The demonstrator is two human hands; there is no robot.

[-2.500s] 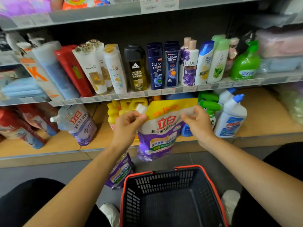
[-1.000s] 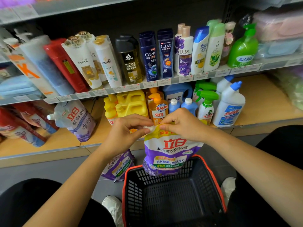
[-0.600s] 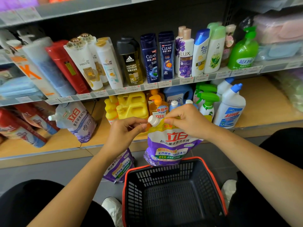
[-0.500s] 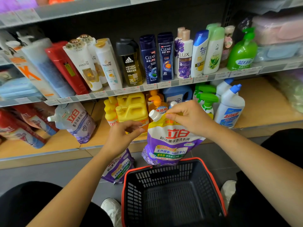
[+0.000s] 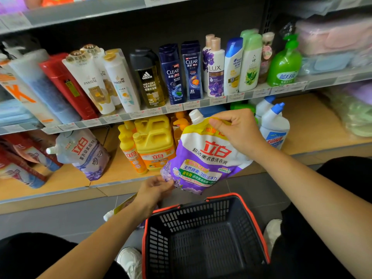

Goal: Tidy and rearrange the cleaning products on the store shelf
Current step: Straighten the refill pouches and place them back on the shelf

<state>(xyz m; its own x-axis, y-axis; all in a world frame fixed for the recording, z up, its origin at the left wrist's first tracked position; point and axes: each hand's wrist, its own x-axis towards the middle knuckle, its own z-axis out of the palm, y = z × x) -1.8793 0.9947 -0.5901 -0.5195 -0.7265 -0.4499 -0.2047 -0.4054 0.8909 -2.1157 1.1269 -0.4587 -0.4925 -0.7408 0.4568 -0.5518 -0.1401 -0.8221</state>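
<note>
A purple and white detergent refill pouch (image 5: 203, 158) with a white cap hangs tilted in the air in front of the bottom wooden shelf (image 5: 66, 183), above a black basket. My right hand (image 5: 236, 130) grips its yellow top edge beside the cap. My left hand (image 5: 155, 188) pinches its lower left corner. A similar pale pouch (image 5: 84, 153) leans on the bottom shelf to the left. Another pouch (image 5: 120, 208) lies on the floor, mostly hidden behind my left forearm.
A black basket with a red rim (image 5: 203, 236) stands on the floor between my knees. Yellow jugs (image 5: 155, 141) and white bleach bottles (image 5: 274, 125) fill the bottom shelf. Shampoo bottles (image 5: 173, 74) line the shelf above. Red packs (image 5: 18, 160) lie at the far left.
My left hand let go of the pouch's cap and dropped to its lower corner. The pouch rose from the basket and tilted, held up by my right hand.
</note>
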